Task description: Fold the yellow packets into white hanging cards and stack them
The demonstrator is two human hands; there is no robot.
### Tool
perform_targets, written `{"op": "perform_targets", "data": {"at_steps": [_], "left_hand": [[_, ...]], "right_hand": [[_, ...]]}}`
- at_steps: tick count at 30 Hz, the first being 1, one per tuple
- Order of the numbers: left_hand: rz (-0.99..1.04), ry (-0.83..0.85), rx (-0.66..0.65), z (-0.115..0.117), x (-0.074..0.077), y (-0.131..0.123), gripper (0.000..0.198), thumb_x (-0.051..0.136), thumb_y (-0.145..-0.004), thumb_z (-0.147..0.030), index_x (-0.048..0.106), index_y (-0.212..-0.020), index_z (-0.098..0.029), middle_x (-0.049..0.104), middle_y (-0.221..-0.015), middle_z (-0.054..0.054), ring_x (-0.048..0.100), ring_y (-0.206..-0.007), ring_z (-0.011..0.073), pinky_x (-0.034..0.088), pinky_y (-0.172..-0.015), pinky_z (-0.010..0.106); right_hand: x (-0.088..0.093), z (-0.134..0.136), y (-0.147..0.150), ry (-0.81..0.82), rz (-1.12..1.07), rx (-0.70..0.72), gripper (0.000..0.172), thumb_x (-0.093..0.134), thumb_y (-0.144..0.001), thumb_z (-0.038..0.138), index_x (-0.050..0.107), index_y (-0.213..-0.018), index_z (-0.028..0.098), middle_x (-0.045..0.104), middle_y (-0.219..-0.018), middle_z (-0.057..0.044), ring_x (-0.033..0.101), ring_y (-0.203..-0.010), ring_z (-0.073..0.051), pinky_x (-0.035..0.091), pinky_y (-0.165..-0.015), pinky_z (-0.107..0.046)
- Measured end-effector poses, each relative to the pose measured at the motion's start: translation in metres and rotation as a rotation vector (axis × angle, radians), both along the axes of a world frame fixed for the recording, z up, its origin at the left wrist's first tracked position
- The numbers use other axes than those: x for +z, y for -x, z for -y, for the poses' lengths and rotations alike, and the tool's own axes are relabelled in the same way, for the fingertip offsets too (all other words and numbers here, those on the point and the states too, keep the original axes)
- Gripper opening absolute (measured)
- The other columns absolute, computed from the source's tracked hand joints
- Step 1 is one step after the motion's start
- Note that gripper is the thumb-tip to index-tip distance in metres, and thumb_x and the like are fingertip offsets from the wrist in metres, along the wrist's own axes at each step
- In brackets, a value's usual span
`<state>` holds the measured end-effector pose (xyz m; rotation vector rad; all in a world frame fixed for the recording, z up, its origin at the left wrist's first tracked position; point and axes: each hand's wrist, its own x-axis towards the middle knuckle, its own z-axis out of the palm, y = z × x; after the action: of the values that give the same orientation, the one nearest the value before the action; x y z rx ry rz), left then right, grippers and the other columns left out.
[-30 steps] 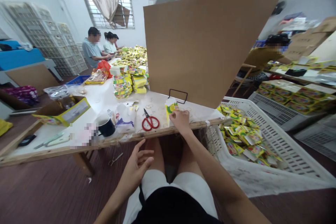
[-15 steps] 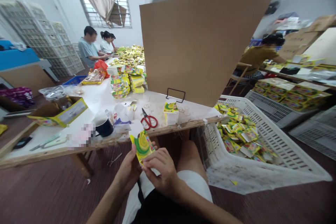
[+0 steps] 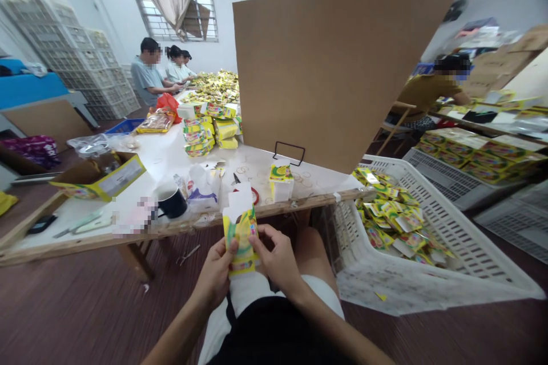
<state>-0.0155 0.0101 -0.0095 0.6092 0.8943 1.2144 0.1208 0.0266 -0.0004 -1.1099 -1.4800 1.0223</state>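
Note:
Over my lap I hold a small yellow and green cardboard box (image 3: 240,239), its white top flap standing up toward the table. My left hand (image 3: 216,271) grips its left side, thumb on the printed face. On the right edge, my right hand (image 3: 276,254) pinches the box with thumb and fingers. Just beyond the flap lie red-handled scissors (image 3: 256,196), partly hidden by it. A stack of matching flat boxes (image 3: 281,182) stands near the table's front edge, right of the scissors.
A white plastic crate (image 3: 471,242) heaped with yellow packets is at my right. The table (image 3: 160,154) carries a dark mug (image 3: 172,202), an open carton (image 3: 103,177) and bundled boxes (image 3: 199,137). A large cardboard sheet (image 3: 342,80) stands upright. Several people sit farther off.
The box has been turned more upright and flatter toward me, its flap now covering part of the scissors. My right hand has shifted from its lower corner up to its right edge.

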Motion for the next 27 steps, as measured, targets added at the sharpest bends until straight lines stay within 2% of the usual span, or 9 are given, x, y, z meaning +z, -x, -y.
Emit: {"op": "perform_targets", "data": {"at_steps": [4, 9, 13, 17, 20, 23, 25, 27], "left_hand": [[-0.047, -0.015, 0.085, -0.001, -0.007, 0.003, 0.048, 0.060, -0.077, -0.054, 0.065, -0.103, -0.014, 0.073, -0.093, 0.010, 0.068, -0.088, 0.0270, 0.055, -0.076, 0.038], [-0.118, -0.164, 0.003, -0.003, -0.009, 0.011, 0.037, 0.062, -0.081, -0.042, 0.067, -0.105, -0.015, 0.072, -0.100, 0.008, 0.064, -0.098, 0.0266, 0.051, -0.086, 0.036], [0.021, -0.193, -0.086, 0.001, -0.003, 0.013, 0.043, 0.061, -0.081, -0.043, 0.062, -0.116, -0.019, 0.068, -0.110, 0.010, 0.062, -0.104, 0.0274, 0.049, -0.090, 0.038], [0.138, -0.226, -0.170, 0.006, 0.003, 0.012, 0.052, 0.067, -0.075, -0.046, 0.061, -0.119, -0.018, 0.063, -0.121, 0.014, 0.059, -0.110, 0.0305, 0.047, -0.093, 0.039], [0.119, -0.203, -0.121, 0.005, 0.005, 0.010, 0.046, 0.066, -0.077, -0.039, 0.061, -0.119, -0.019, 0.064, -0.118, 0.013, 0.060, -0.108, 0.0298, 0.048, -0.092, 0.039], [0.071, -0.168, -0.068, 0.003, 0.002, 0.010, 0.038, 0.062, -0.082, -0.033, 0.061, -0.118, -0.018, 0.067, -0.114, 0.012, 0.062, -0.105, 0.0271, 0.050, -0.089, 0.037], [0.043, -0.158, -0.052, 0.002, -0.002, 0.009, 0.040, 0.062, -0.083, -0.032, 0.059, -0.119, -0.018, 0.067, -0.112, 0.011, 0.063, -0.101, 0.0258, 0.052, -0.085, 0.035], [0.017, -0.153, -0.038, 0.001, -0.007, 0.007, 0.042, 0.062, -0.082, -0.033, 0.057, -0.121, -0.017, 0.068, -0.109, 0.011, 0.065, -0.096, 0.0245, 0.053, -0.081, 0.033]], "right_hand": [[0.002, -0.003, 0.002, 0.072, -0.162, 0.028, 0.024, 0.058, -0.082, 0.039, 0.067, -0.085, 0.017, 0.069, -0.083, -0.006, 0.063, -0.078, -0.020, 0.052, -0.072, -0.030], [-0.005, -0.006, 0.000, 0.163, -0.403, 0.016, 0.026, 0.068, -0.075, 0.037, 0.060, -0.091, 0.018, 0.068, -0.076, -0.004, 0.064, -0.070, -0.018, 0.052, -0.070, -0.031], [-0.011, -0.004, 0.003, 0.269, -0.514, 0.091, 0.030, 0.072, -0.070, 0.041, 0.057, -0.082, 0.019, 0.067, -0.071, -0.002, 0.063, -0.064, -0.016, 0.051, -0.065, -0.029], [-0.011, 0.000, 0.007, 0.324, -0.500, 0.162, 0.031, 0.072, -0.069, 0.047, 0.062, -0.076, 0.018, 0.066, -0.070, -0.002, 0.062, -0.064, -0.016, 0.051, -0.064, -0.029], [-0.009, 0.002, 0.006, 0.293, -0.432, 0.132, 0.031, 0.070, -0.070, 0.047, 0.065, -0.071, 0.017, 0.065, -0.067, -0.003, 0.060, -0.064, -0.016, 0.050, -0.063, -0.028], [-0.009, 0.004, 0.003, 0.261, -0.376, 0.161, 0.032, 0.069, -0.072, 0.047, 0.068, -0.081, 0.016, 0.067, -0.073, -0.004, 0.060, -0.069, -0.017, 0.050, -0.067, -0.030], [-0.011, 0.005, 0.002, 0.249, -0.352, 0.173, 0.035, 0.072, -0.070, 0.044, 0.068, -0.089, 0.015, 0.067, -0.076, -0.004, 0.060, -0.069, -0.017, 0.049, -0.068, -0.029], [-0.012, 0.005, 0.002, 0.245, -0.324, 0.143, 0.034, 0.074, -0.068, 0.041, 0.067, -0.087, 0.013, 0.066, -0.074, -0.004, 0.058, -0.066, -0.015, 0.048, -0.065, -0.027]]}}
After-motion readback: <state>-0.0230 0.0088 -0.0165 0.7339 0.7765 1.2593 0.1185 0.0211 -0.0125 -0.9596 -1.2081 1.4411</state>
